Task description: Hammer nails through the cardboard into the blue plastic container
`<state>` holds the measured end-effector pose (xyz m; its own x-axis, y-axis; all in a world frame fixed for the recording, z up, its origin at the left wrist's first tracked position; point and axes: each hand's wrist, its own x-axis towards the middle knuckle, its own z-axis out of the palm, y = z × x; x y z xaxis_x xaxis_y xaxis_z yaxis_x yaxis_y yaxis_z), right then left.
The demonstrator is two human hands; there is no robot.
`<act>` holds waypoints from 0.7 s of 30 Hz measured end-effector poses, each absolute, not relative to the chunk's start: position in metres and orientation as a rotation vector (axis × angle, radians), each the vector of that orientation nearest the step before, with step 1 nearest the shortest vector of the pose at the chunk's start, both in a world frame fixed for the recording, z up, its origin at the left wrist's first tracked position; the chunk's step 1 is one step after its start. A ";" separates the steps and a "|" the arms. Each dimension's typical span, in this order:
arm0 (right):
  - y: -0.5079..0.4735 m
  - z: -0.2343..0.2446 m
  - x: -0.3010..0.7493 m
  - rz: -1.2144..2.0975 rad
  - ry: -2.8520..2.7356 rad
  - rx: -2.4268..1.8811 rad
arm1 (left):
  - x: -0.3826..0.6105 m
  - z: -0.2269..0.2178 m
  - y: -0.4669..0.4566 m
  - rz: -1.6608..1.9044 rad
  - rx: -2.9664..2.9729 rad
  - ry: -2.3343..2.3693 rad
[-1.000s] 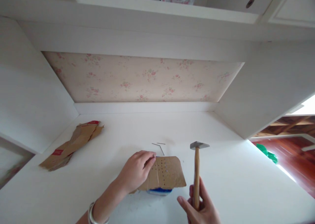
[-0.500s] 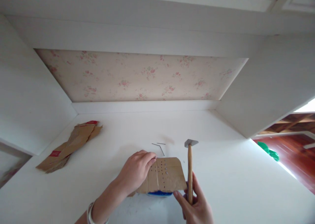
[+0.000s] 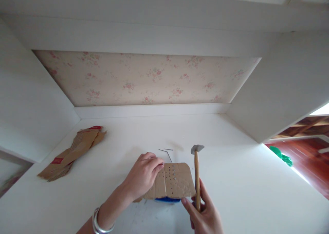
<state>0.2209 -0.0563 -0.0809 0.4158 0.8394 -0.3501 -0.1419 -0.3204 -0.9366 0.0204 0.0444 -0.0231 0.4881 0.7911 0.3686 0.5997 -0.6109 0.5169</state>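
A piece of brown cardboard point(image 3: 183, 180) with rows of small holes and several nail heads lies in front of me. My left hand point(image 3: 144, 174) is closed at its upper left edge, thumb and fingers pinched on the cardboard. In my right hand point(image 3: 204, 210) is a hammer point(image 3: 196, 169) with a wooden handle, held upright, its metal head at the top. The right thumb reaches to the cardboard's lower right corner. A blue object point(image 3: 167, 199) shows under the near edge, mostly covered. Just beyond the cardboard lie thin nails point(image 3: 168, 149) on the white surface.
Torn brown cardboard strips point(image 3: 74, 148) with red marks lie at the left on the white tabletop point(image 3: 246, 179). White panels point(image 3: 282, 90) enclose both sides, with floral wallpaper point(image 3: 154, 79) behind. A green item point(image 3: 281, 156) sits beyond the right edge, above a reddish floor.
The hammer has shifted very slightly left, and the cardboard's near edge is a little higher in view. The camera view has tilted slightly. Both hands keep their holds.
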 end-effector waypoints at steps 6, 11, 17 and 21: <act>-0.061 -0.081 0.226 1.116 -0.648 -1.591 | 0.018 0.001 0.025 0.985 2.359 1.150; -0.065 -0.073 0.229 1.085 -0.568 -1.597 | 0.024 0.011 -0.001 0.822 2.191 1.113; -0.070 -0.069 0.233 1.117 -0.570 -1.590 | 0.031 -0.001 -0.004 0.812 2.163 1.122; -0.073 -0.070 0.234 1.123 -0.552 -1.596 | 0.031 -0.006 -0.001 0.854 2.136 1.100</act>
<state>0.2335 -0.0727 -0.0700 0.4508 0.8058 -0.3840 -0.1883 -0.3347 -0.9233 0.0308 -0.0015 -0.0060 0.4539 0.8483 0.2727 0.4746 -0.4892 0.7317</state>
